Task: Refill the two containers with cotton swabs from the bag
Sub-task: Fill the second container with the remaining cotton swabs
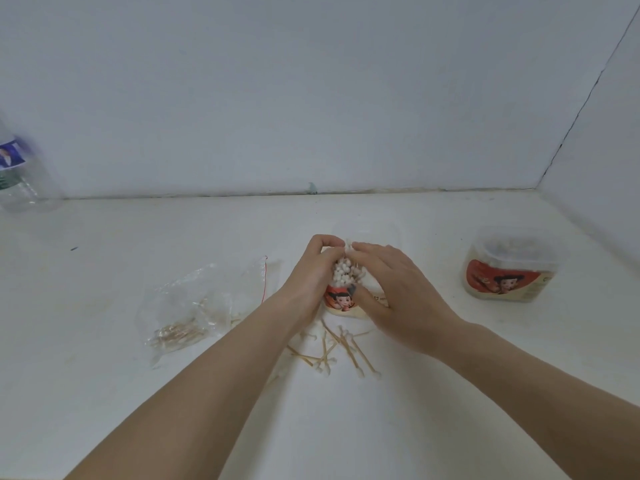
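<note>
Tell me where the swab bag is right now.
In the head view, the plastic bag lies on the white table, left of the left hand, with a few swabs inside.

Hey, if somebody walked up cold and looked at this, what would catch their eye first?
Both hands, left hand and right hand, meet at the table's middle around an open container crammed with cotton swabs. Loose swabs lie scattered just in front of it. A closed container stands to the right and a clear plastic bag lies to the left.
</note>
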Demonstrator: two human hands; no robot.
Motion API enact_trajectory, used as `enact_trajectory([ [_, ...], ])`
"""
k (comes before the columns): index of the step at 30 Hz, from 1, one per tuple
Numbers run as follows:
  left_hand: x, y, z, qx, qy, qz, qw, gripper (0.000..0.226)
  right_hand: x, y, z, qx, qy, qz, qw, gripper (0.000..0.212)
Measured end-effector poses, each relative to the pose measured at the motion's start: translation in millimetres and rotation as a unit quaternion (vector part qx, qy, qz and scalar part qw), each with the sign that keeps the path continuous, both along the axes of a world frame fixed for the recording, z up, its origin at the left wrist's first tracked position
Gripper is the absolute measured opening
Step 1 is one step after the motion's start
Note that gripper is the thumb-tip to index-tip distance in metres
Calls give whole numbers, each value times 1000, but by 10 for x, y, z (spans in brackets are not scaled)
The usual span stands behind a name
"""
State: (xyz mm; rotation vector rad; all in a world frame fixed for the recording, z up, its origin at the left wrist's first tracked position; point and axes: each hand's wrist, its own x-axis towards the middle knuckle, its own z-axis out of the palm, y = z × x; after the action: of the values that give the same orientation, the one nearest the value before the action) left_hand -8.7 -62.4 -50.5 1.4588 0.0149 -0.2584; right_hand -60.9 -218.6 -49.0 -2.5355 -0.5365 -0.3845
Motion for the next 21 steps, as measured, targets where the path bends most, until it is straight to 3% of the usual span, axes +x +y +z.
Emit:
enact_trajectory([
  [2,5,-2,26,-12,14,-4,1000,22,2,-11,112,42,46,-12,998,59],
  [5,-10,-13,45,-2,27,-17,999,50,71,2,272,7,55,-8,998,59],
  [10,-26,-11,-41,46,-14,-19,999,17,194,52,341,79,153,17,985,42],
  [13,-24,-18,-41,47,-24,-15,998,8,195,38,284,154,158,-5,975,41],
  [21,-73,-7,-16,54,-36,-36,997,23,105,-28,242,82,130,11,988,40],
])
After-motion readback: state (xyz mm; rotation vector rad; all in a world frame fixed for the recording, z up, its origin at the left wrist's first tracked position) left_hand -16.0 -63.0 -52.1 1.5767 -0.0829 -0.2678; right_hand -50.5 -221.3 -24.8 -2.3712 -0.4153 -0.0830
